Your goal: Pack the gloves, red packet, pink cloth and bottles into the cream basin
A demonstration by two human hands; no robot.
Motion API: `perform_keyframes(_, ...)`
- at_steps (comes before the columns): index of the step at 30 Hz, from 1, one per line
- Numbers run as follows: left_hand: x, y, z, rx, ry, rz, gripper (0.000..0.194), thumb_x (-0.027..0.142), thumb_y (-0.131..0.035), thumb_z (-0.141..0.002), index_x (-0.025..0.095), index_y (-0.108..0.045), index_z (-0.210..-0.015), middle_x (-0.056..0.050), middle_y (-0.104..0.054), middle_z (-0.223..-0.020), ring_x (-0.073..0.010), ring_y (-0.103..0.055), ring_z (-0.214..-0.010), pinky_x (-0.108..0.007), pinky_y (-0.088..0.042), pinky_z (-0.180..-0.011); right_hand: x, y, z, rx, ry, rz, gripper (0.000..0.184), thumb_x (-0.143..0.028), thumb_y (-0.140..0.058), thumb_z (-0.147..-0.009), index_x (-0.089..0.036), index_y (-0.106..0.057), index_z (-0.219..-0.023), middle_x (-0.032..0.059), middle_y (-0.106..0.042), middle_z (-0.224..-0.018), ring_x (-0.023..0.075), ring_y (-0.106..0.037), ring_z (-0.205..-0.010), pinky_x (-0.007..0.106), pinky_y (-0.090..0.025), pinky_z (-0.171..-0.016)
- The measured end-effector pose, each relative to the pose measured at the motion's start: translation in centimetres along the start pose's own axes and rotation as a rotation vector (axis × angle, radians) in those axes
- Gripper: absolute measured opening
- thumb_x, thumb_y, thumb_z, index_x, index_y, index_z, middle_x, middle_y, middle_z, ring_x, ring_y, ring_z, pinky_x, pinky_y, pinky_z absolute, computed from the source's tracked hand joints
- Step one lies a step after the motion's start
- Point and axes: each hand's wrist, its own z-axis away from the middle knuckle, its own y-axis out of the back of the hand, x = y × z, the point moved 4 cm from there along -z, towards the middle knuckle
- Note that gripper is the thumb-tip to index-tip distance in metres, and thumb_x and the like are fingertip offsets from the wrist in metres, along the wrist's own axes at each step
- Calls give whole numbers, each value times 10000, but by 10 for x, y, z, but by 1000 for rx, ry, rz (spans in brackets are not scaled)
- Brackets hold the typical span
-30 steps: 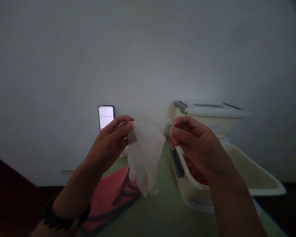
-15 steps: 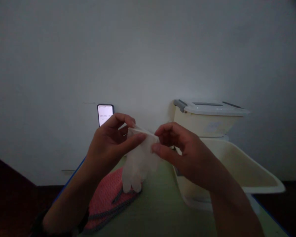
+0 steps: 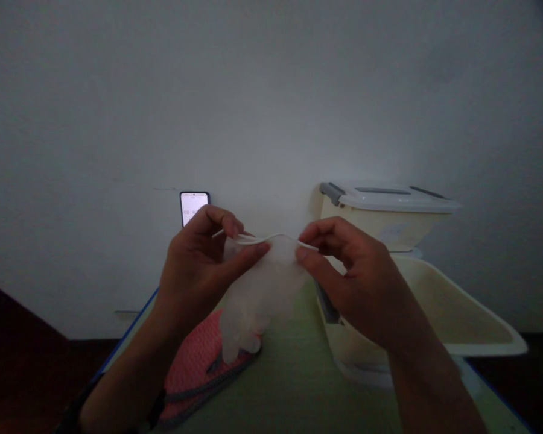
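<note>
Head view: left grip (image 3: 198, 259) and right grip (image 3: 359, 268) both pinch disposable glove (image 3: 262, 289) by cuff (image 3: 282, 242); fingers hang below grips, worn on neither hand.

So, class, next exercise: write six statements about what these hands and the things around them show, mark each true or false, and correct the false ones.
1. The left hand and right hand both hold the white glove near its rim. True.
2. The lidded box stands behind the open box. True.
3. The right grip is down inside the open box. False: it pinches the glove.
4. The phone stands to the left of both boxes. True.
5. The phone's screen is dark. False: it is lit.
6. The glove lies flat on the green table. False: it hangs from the hands.
</note>
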Motion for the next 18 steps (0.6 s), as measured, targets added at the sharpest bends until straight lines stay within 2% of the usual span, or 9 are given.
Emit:
perform_keyframes(3, 1, 1, 0, 40, -9, -25, 292, 128, -766, -611, 199, -529, -767, 60, -536, -670, -67, -522, -580, -126, -441, -480, 0, 4, 0, 62, 29, -40, 68, -268, -599, -808, -217, -566, -779, -30, -606, -728, 105, -558, -665, 232, -446, -607)
perform_keyframes(6, -3, 3, 0, 38, 56, -30, 288, 172, -758, -639, 201, -547, -832, 64, -541, -661, -65, -523, -563, -132, -443, -486, 1, 4, -1, 114, 30, -200, 77, -237, -623, -788, -229, -546, -789, -34, -584, -729, 103, -543, -649, 230, -452, -594)
perform_keyframes(8, -9, 1, 0, -29, 133, -20, 273, 205, -743, -672, 196, -557, -872, 58, -566, -659, -66, -538, -555, -135, -445, -484, 4, 3, -2, 122, 6, -351, 127, -203, -640, -769, -241, -526, -808, -35, -574, -761, 103, -542, -661, 225, -459, -587)
perform_keyframes(11, -18, -6, 1, -211, 250, 16, 259, 234, -723, -705, 180, -586, -917, 24, -628, -721, -91, -594, -633, -157, -476, -542, 9, -1, -4, 87, -19, -522, 200, -147, -654, -745, -257, -525, -852, -38, -571, -805, 99, -548, -698, 213, -469, -606)
perform_keyframes(14, -20, -12, 2, -335, 315, 37, 163, 258, -688, -745, 162, -625, -861, 0, -651, -755, -95, -599, -660, -169, -483, -577, 10, -5, -5, 22, -36, -592, 248, -120, -660, -734, -265, -535, -893, -42, -565, -820, 93, -554, -728, 206, -475, -633)
perform_keyframes(16, -19, -11, 2, -324, 312, 42, 119, 263, -676, -758, 155, -627, -759, 15, -627, -693, -73, -566, -609, -151, -460, -553, 10, -5, -4, 0, -42, -587, 254, -117, -662, -732, -263, -535, -896, -43, -561, -830, 90, -552, -734, 204, -474, -641)
perform_keyframes(18, -17, -8, 2, -262, 298, 54, 144, 258, -686, -748, 158, -600, -691, 37, -587, -630, -59, -531, -565, -136, -434, -523, 10, -5, -4, -2, -41, -560, 248, -118, -662, -733, -259, -529, -888, -42, -552, -824, 90, -540, -728, 207, -466, -636)
